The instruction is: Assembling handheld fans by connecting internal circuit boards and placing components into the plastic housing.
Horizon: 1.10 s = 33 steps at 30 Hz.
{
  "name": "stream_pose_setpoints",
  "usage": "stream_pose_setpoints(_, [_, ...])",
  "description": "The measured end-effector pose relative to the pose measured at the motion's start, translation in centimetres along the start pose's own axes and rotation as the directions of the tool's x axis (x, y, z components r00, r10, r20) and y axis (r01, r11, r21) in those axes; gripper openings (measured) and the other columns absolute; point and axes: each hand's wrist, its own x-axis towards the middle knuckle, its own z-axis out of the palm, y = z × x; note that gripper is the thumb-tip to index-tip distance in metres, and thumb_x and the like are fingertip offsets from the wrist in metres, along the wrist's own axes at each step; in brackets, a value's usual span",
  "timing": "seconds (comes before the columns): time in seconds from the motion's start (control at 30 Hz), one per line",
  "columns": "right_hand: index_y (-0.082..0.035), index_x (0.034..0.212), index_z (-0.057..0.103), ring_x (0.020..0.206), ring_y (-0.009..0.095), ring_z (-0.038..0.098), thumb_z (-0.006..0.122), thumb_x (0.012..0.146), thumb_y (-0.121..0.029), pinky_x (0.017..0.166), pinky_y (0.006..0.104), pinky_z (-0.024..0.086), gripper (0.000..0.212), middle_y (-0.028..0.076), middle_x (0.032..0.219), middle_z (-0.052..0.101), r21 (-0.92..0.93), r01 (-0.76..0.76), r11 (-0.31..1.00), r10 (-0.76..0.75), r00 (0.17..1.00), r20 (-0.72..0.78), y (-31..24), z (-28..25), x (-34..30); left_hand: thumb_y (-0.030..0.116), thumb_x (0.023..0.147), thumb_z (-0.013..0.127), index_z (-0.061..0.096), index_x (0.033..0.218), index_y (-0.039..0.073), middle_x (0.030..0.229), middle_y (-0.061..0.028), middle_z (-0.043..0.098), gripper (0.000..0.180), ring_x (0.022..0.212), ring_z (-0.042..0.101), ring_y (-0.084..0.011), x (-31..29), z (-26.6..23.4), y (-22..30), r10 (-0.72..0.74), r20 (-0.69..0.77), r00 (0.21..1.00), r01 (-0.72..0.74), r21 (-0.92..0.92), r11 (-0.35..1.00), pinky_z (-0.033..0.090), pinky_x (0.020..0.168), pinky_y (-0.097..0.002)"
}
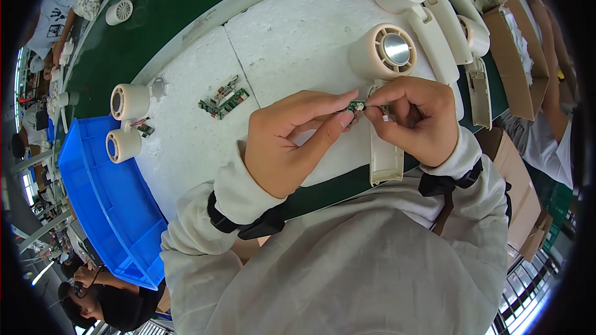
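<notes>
Between the thumb and fingers of my left hand (288, 136) is a small green circuit board (356, 106). My right hand (417, 118) is closed in a pinch at the board's right end; what its fingertips grip is too small and hidden to name. A small white plug (385, 118) shows just under those fingers. Below and partly behind the right hand lies an open cream handle shell (387, 164). At its far end a round cream fan head (383, 51) with a silver centre rests on the white foam board (298, 31).
Several loose circuit boards (225, 98) lie left of my hands. Two cream fan heads (127, 100) stand beside a blue bin (112, 205) at the left. Several cream handheld fans (428, 25) crowd the far right, near a cardboard box (518, 56). Other people sit at both sides.
</notes>
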Motion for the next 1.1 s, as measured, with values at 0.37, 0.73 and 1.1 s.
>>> stream_pose_setpoints(0.37, [0.0, 0.097, 0.071, 0.051, -0.001, 0.037, 0.074, 0.077, 0.006, 0.049, 0.0201, 0.029, 0.021, -0.005, 0.055, 0.044, 0.012, 0.035, 0.999, -0.035, 0.999, 0.003, 0.12, 0.06, -0.17, -0.007, 0.098, 0.059, 0.064, 0.129, -0.005, 0.112, -0.0148, 0.068, 0.032, 0.104, 0.068, -0.0178, -0.15, 0.13, -0.01, 0.002, -0.022, 1.0, -0.002, -0.024, 1.0, 0.055, 0.093, -0.0283])
stream_pose_setpoints(0.73, [-0.001, 0.095, 0.071, 0.049, 0.006, 0.044, 0.075, 0.076, 0.005, 0.05, 0.0242, 0.037, 0.02, -0.002, 0.05, 0.043, -0.05, 0.118, 0.992, -0.118, 0.993, 0.014, 0.14, -0.03, 0.09, -0.008, 0.098, 0.058, 0.064, 0.13, -0.004, 0.116, -0.0158, 0.067, 0.033, 0.106, 0.068, -0.0186, -0.14, -0.16, -0.45, 0.032, 0.027, 0.999, -0.032, -0.012, 0.999, 0.055, 0.093, -0.0284])
stream_pose_setpoints(1.1, [-0.002, 0.094, 0.071, 0.05, 0.007, 0.043, 0.076, 0.077, 0.005, 0.051, 0.0256, 0.037, 0.019, -0.003, 0.051, 0.043, -0.094, 0.175, 0.98, -0.176, 0.984, 0.008, 0.18, 0.0, 0.07, -0.007, 0.097, 0.061, 0.066, 0.126, -0.004, 0.115, -0.0168, 0.069, 0.03, 0.103, 0.069, -0.0234, -0.03, -0.1, -0.32, -0.016, 0.019, 1.0, 0.017, -0.033, 0.999, 0.057, 0.09, -0.0329])
